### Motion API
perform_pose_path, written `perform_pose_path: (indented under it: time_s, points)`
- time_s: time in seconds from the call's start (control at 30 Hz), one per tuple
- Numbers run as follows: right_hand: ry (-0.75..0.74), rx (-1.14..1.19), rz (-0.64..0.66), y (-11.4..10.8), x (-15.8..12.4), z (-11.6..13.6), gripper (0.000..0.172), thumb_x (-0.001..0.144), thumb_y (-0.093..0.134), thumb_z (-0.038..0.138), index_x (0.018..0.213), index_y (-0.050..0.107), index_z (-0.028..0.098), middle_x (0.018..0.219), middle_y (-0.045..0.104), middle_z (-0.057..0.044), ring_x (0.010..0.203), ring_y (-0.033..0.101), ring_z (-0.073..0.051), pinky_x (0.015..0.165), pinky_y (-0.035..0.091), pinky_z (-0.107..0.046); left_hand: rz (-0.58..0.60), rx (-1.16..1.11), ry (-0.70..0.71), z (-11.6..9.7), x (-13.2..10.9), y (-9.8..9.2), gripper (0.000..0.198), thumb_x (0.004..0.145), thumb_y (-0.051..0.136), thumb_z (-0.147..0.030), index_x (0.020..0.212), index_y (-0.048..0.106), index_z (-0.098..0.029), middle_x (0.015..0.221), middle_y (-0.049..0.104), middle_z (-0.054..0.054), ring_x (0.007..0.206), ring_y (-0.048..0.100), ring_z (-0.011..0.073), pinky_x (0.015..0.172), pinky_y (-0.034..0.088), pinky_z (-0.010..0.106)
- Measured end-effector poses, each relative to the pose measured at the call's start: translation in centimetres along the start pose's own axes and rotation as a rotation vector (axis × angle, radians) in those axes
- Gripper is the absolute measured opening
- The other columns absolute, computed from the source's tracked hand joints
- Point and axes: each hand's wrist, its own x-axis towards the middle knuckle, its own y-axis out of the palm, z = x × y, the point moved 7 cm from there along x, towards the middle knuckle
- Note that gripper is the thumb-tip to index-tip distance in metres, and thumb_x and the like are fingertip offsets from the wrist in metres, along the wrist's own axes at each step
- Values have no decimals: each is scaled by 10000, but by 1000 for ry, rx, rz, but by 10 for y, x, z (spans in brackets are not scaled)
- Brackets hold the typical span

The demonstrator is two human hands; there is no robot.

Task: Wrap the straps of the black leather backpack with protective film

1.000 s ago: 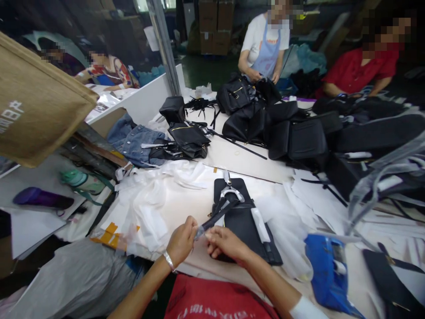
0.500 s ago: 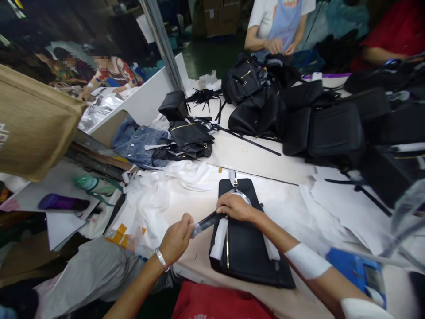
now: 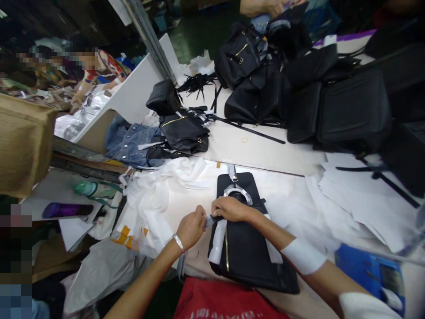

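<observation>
A flat black bag (image 3: 247, 246) lies on the table in front of me, with white paper strips wrapped along its edges and a paper-wrapped handle at its top. My left hand (image 3: 191, 228) is closed in a pinch on the end of the bag's plastic-wrapped black strap (image 3: 209, 221). My right hand (image 3: 230, 208) rests on the bag's upper left corner, fingers curled over the same strap. The two hands nearly touch.
White wrapping paper (image 3: 156, 199) spreads to the left and paper sheets (image 3: 361, 199) to the right. Black bags (image 3: 332, 102) are piled at the back. A blue object (image 3: 372, 274) lies at the right. A person's hands work at the far edge.
My right hand moved up from the strap end onto the bag's top corner. My left hand then slid right along the strap until it nearly met the right hand. The view tilted down.
</observation>
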Motion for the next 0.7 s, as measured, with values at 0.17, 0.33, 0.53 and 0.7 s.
perform_pose_path:
  time_s: [0.17, 0.33, 0.53, 0.7]
  points:
    - [-39, -61, -54, -6, -9, 0, 171, 854, 522, 223, 938, 668, 194, 908, 662, -54, 895, 574, -182, 798, 376, -274, 66, 22, -10, -6, 22, 14, 46, 886, 383, -218, 889, 425, -201, 662, 628, 24, 630, 610, 182, 602, 367, 258]
    - [68, -248, -258, -42, -44, -27, 236, 841, 570, 308, 1032, 627, 181, 1013, 623, -93, 1045, 500, -235, 925, 302, -362, 53, -28, -6, -5, 31, 18, 90, 906, 355, -244, 886, 432, -200, 643, 622, 14, 606, 601, 173, 606, 375, 260]
    - [70, -201, -222, -38, -46, -31, 80, 808, 548, 157, 787, 625, 165, 816, 622, -61, 852, 522, -192, 815, 326, -318, 93, -71, 23, -15, 38, 20, 114, 913, 344, -257, 868, 436, -207, 628, 628, 3, 610, 615, 170, 635, 392, 267]
    - [118, 71, -405, -46, -43, -29, 116, 871, 488, 188, 820, 591, 175, 824, 619, -29, 816, 519, -162, 760, 354, -282, 89, -95, 21, -22, 44, 21, 107, 908, 353, -258, 855, 433, -212, 604, 633, -1, 616, 621, 179, 626, 396, 273]
